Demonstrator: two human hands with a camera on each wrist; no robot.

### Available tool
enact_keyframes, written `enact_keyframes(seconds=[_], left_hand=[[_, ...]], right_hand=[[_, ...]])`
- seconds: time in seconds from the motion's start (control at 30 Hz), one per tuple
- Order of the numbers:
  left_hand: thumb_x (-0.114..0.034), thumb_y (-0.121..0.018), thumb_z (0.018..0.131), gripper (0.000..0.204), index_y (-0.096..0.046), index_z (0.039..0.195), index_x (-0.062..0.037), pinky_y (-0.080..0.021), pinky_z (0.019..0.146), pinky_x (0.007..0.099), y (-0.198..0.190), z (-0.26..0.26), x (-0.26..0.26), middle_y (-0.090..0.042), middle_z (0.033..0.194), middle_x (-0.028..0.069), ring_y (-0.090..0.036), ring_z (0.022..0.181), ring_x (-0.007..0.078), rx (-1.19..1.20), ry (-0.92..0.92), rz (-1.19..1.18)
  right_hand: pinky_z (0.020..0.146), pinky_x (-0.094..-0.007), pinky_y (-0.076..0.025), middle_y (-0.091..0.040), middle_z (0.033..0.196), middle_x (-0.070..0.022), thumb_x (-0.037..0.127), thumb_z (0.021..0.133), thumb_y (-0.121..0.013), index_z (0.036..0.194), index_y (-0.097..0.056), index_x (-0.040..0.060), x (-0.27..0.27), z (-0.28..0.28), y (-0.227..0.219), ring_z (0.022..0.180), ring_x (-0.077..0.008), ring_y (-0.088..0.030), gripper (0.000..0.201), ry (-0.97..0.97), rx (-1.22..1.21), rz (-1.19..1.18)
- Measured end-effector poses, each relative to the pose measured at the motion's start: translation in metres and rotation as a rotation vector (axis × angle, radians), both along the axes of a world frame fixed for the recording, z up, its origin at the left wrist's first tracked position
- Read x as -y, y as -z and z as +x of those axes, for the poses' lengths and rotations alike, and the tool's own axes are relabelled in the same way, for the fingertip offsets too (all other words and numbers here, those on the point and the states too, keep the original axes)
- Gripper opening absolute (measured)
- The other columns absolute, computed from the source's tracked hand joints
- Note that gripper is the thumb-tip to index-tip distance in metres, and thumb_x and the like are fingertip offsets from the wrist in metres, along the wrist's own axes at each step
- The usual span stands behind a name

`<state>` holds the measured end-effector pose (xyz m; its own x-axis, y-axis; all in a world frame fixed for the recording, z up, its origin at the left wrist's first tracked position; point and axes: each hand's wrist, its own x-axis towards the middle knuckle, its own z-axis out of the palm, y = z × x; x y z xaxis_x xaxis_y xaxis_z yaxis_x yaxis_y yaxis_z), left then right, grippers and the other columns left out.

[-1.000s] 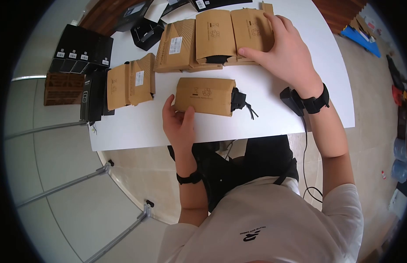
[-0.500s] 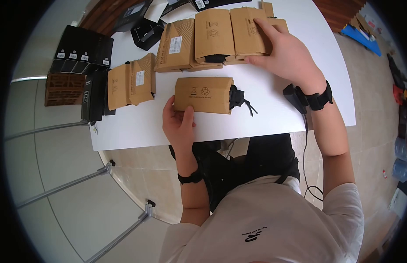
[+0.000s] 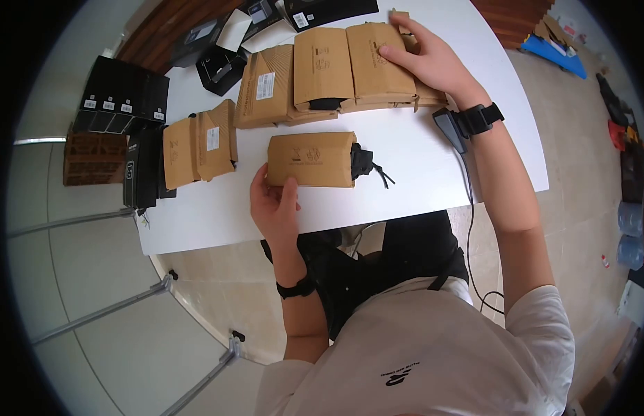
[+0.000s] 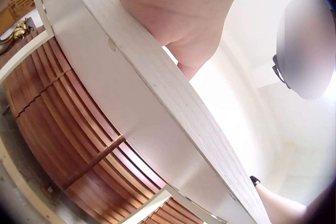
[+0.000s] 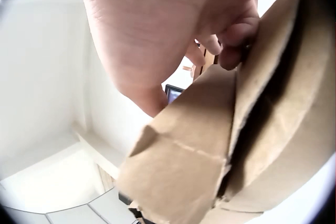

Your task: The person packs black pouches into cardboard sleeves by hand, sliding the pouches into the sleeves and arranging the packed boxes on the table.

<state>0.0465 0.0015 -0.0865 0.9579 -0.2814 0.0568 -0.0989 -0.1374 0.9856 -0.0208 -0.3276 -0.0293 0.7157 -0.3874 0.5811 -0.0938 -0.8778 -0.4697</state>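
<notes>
A brown cardboard sleeve box [image 3: 311,158] lies across the white table in front of me, with black fabric and a dark cord [image 3: 367,163] poking from its right end. My left hand [image 3: 275,208] holds its left end, thumb on the near edge and fingers around the corner. At the back of the table, my right hand [image 3: 436,66] grips the rightmost cardboard box [image 3: 378,69] of a row. Its thumb lies on the box's top face. In the right wrist view, curled fingertips meet the edge of the cardboard flap [image 5: 178,166].
More cardboard boxes [image 3: 323,69] stand alongside in that row, and others [image 3: 200,145] lie to the left. Black boxes [image 3: 124,90] are stacked at the far left, with opened black ones [image 3: 221,69] behind. A cable [image 3: 469,187] runs down from the device at my right wrist.
My right hand has shifted from the box's right side toward its far end, its thumb moving up onto the top face. The left hand keeps its hold. The head view has tilted slightly.
</notes>
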Motion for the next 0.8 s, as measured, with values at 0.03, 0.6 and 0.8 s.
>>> enact_keyframes(seconds=[0.03, 0.6, 0.8], left_hand=[[-0.003, -0.067, 0.087, 0.049, -0.048, 0.131, 0.0055, -0.042, 0.050, 0.0193, -0.001, 0.000, 0.001, -0.062, 0.080, 0.0053, -0.052, 0.061, 0.0064, 0.005, 0.003, -0.003], [-0.001, -0.065, 0.087, 0.045, -0.050, 0.129, 0.0057, -0.042, 0.051, 0.0203, 0.000, -0.003, 0.001, -0.060, 0.084, 0.0064, -0.052, 0.063, 0.0077, 0.027, -0.003, -0.039], [0.000, -0.064, 0.086, 0.057, -0.038, 0.136, 0.0037, -0.042, 0.053, 0.0200, 0.002, -0.005, 0.000, -0.055, 0.119, 0.0109, -0.055, 0.069, 0.0091, 0.112, -0.240, -0.089]], right_hand=[[0.082, -0.0307, -0.052, -0.063, 0.113, -0.0144, 0.031, 0.088, -0.068, 0.131, -0.049, 0.0055, 0.006, 0.006, 0.011, 0.096, -0.0211, -0.064, 0.053, -0.026, -0.038, 0.147], [0.075, -0.0202, -0.047, -0.069, 0.089, 0.0009, 0.027, 0.094, -0.064, 0.106, -0.070, 0.0053, 0.029, -0.001, 0.014, 0.081, -0.0048, -0.060, 0.026, -0.010, 0.011, 0.785], [0.071, -0.0197, -0.047, -0.067, 0.089, 0.0013, 0.025, 0.095, -0.063, 0.104, -0.069, 0.0041, 0.017, -0.007, 0.003, 0.080, -0.0040, -0.059, 0.024, -0.135, 0.210, 0.947]])
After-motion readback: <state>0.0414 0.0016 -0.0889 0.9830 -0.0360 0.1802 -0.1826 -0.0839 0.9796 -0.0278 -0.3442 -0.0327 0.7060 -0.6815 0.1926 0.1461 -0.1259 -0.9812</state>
